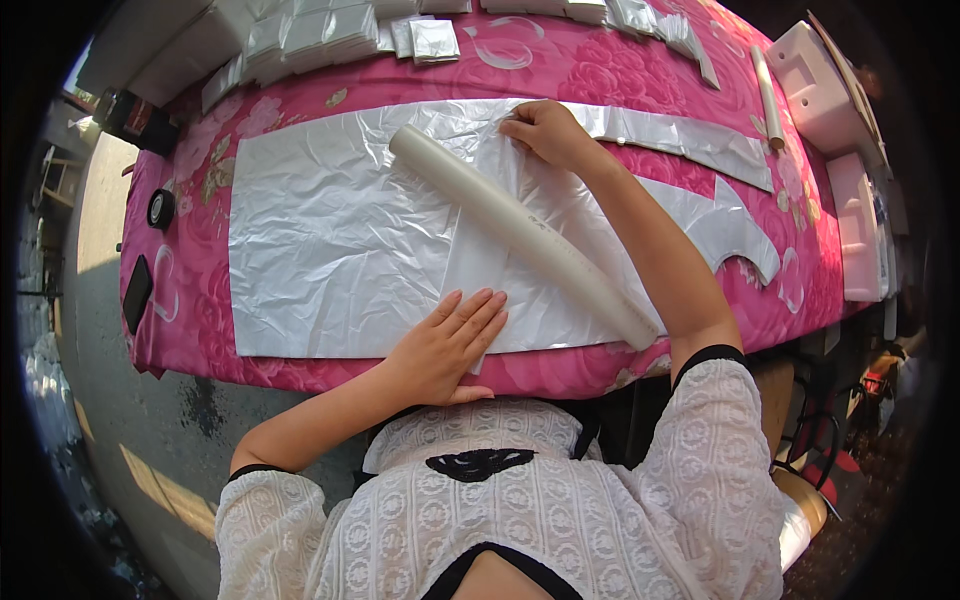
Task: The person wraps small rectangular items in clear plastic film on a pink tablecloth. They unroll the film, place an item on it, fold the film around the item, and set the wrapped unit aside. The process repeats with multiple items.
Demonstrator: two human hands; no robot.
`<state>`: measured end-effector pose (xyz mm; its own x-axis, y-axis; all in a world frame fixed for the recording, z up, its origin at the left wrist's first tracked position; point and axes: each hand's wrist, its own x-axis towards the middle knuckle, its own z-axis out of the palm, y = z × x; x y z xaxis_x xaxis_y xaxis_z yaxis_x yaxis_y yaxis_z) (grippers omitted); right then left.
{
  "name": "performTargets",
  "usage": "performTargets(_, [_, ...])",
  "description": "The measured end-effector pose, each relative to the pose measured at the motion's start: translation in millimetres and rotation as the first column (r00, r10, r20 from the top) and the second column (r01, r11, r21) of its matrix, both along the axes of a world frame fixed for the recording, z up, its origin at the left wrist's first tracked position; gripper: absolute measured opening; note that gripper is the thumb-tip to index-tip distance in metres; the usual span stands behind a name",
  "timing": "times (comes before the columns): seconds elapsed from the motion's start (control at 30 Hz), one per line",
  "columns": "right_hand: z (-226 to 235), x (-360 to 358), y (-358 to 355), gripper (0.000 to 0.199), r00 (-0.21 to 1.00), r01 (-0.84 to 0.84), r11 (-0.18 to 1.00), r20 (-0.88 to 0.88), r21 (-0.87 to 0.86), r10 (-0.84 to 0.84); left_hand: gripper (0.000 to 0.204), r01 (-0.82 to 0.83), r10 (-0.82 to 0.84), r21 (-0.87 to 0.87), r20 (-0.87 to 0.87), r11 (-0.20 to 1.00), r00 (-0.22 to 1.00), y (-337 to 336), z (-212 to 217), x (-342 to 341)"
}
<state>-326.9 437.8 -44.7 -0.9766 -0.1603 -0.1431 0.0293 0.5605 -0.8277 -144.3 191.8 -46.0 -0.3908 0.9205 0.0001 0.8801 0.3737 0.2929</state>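
Observation:
A thin white plastic sheet (pixel 320 230) lies spread over the table, wrinkled on its left part. Two strap-like tails with a curved cut-out between them run off its right end. Across it, slanting from far left to near right, rests a pale plastic pipe (pixel 525 235). My left hand (pixel 445 345) lies flat at the sheet's near edge, fingers stretched out, left of the pipe's near end. At the far edge my right hand (pixel 550 135) pinches a fold of the sheet, its forearm passing right of the pipe.
Folded white plastic packets (pixel 330 35) line the table's far side. On the pink flowered tablecloth (pixel 190 300), at left, are a phone (pixel 138 294), a tape roll (pixel 160 208) and a dark jar (pixel 135 120). A thin rod (pixel 768 100) and foam boxes (pixel 825 85) stand at right.

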Motion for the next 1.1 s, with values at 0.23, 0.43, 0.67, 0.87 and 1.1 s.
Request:
performTargets(0.23, [18.6, 21.6, 5.8, 0.038, 0.928, 0.316, 0.944, -0.238, 0.098, -0.285, 0.085, -0.027, 0.027, 0.0, -0.026, 1.0, 0.999, 2.7, -1.9, 4.8])
performTargets(0.43, [42.5, 165.2, -29.1, 0.052, 0.966, -0.07, 0.907, -0.199, 0.416, 0.166, 0.087, -0.042, 0.042, -0.008, -0.062, 0.999, 0.997, 3.3, -3.5, 7.4])
performTargets(0.67, [28.8, 170.8, 45.1, 0.054, 0.922, 0.241, 0.774, -0.388, 0.585, 0.006, 0.088, -0.03, 0.03, 0.001, -0.066, 1.0, 0.997, 3.0, -1.4, 6.6])
performTargets(0.87, [43.9, 168.8, 84.7, 0.051, 0.917, 0.344, 0.864, -0.329, 0.367, -0.226, 0.086, -0.078, 0.079, 0.026, -0.021, 0.997, 0.997, 9.6, -3.6, 19.5])
performTargets(1.1, [29.0, 190.1, -4.0, 0.05, 0.819, -0.256, 0.885, -0.399, 0.389, 0.412, 0.077, -0.18, 0.188, 0.061, -0.179, 0.982, 0.966, 29.7, -21.3, 48.8])
